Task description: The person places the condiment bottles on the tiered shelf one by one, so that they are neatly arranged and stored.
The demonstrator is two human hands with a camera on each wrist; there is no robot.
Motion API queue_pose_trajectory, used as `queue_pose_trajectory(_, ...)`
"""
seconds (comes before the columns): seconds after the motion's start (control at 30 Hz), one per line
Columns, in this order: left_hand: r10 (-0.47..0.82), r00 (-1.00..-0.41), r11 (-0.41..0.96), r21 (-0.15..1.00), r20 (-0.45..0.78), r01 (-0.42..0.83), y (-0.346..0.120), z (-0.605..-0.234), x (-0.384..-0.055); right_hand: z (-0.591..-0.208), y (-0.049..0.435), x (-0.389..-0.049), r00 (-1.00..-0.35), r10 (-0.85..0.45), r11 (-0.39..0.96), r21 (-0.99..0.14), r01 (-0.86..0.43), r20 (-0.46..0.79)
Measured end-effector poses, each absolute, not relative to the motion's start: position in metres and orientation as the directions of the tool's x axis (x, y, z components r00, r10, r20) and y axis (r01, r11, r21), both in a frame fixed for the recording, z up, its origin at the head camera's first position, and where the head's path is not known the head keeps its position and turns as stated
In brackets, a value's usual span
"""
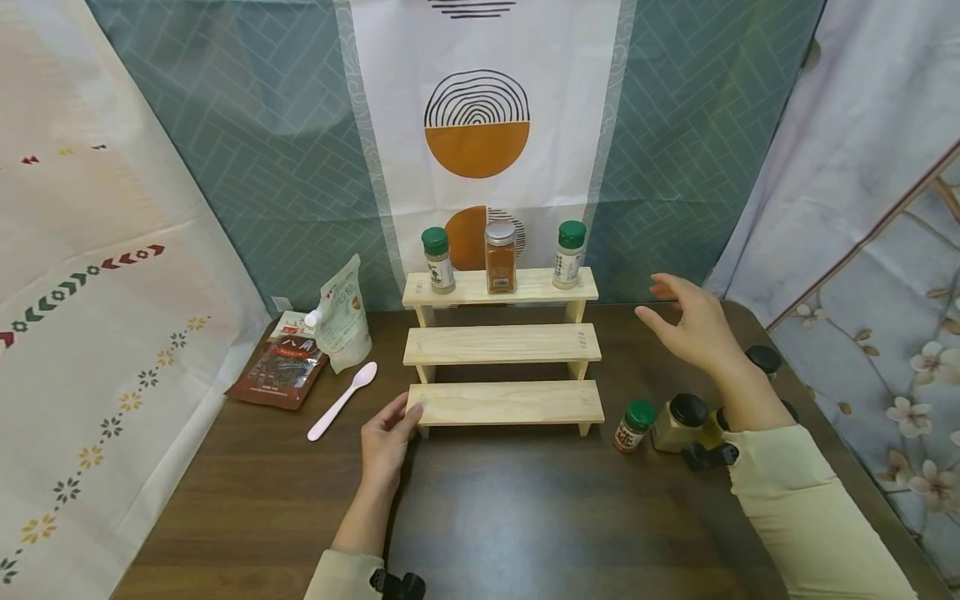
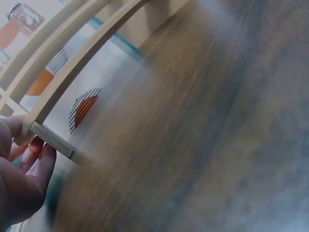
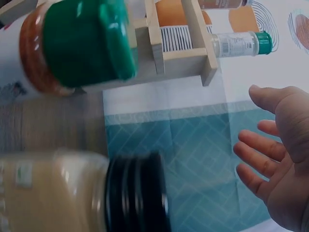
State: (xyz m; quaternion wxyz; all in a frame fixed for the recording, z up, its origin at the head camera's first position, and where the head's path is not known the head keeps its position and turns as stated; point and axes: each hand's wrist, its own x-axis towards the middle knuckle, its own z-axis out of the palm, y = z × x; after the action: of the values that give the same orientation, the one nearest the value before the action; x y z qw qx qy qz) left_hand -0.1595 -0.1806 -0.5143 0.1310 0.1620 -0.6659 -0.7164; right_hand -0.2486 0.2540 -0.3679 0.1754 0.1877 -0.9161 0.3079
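A three-step wooden spice rack (image 1: pixel 504 403) stands mid-table. Its top step carries a green-capped spice bottle (image 1: pixel 439 262) at the left, an orange-brown spice jar (image 1: pixel 500 258) with a silver lid in the middle and another green-capped bottle (image 1: pixel 568 257) at the right. My left hand (image 1: pixel 387 437) grips the left end of the lowest step, thumb on top and fingers at its end and underside, as the left wrist view shows. Holding nothing, my right hand (image 1: pixel 692 327) hovers right of the rack, fingers spread and apart from the top right bottle (image 3: pixel 236 44).
Right of the rack stand a green-capped bottle (image 1: pixel 634 426) and a black-lidded jar (image 1: pixel 679 422), with more dark-lidded containers partly hidden by my right forearm. To the left lie a brown-red packet (image 1: pixel 281 367) and a pink spoon (image 1: pixel 342 402), beside a white spouted pouch (image 1: pixel 343 321).
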Motion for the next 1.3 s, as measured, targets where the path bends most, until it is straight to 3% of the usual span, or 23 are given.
queue_pose_trajectory(1.3, -0.396, -0.915, -0.079, 0.996, -0.072, -0.044, -0.182, -0.514, -0.159, -0.402, 0.351, -0.213, -0.884, -0.087, 0.833, -0.454, -0.318, 0.459)
